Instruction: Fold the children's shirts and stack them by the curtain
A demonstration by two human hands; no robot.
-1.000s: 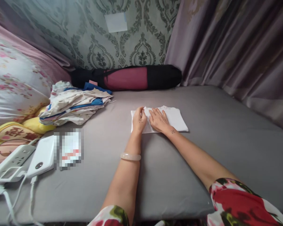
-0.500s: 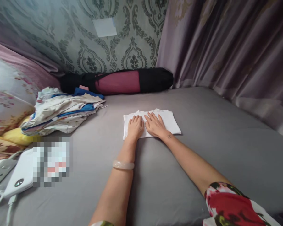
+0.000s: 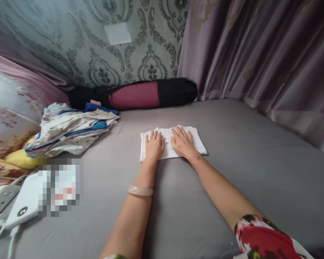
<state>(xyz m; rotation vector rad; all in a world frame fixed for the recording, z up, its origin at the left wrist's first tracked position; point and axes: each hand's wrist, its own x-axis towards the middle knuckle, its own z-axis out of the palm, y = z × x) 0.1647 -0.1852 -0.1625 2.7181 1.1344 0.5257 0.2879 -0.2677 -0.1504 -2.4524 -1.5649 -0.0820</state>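
A folded white cloth (image 3: 167, 145), perhaps a garment, lies flat on the grey bed sheet (image 3: 205, 187). My left hand (image 3: 154, 145) rests palm down on its left part, fingers stretched forward. On the middle of the cloth, a little to the right, lies my right hand (image 3: 182, 142), also flat with the fingers spread. Neither hand grips the fabric. Parts of the cloth are hidden beneath both palms.
A heap of crumpled clothes (image 3: 72, 129) is at the left. Behind it stretches a black and maroon long bag (image 3: 135, 95) along the wall. A white power bank (image 3: 27, 196) with cables and a power strip (image 3: 2, 198) sit near left. Curtains (image 3: 245, 54) hang at the right.
My right hand has slid slightly right and forward over the cloth, widening the gap between my hands. My left hand stays at nearly the same spot, its fingers a bit more spread.
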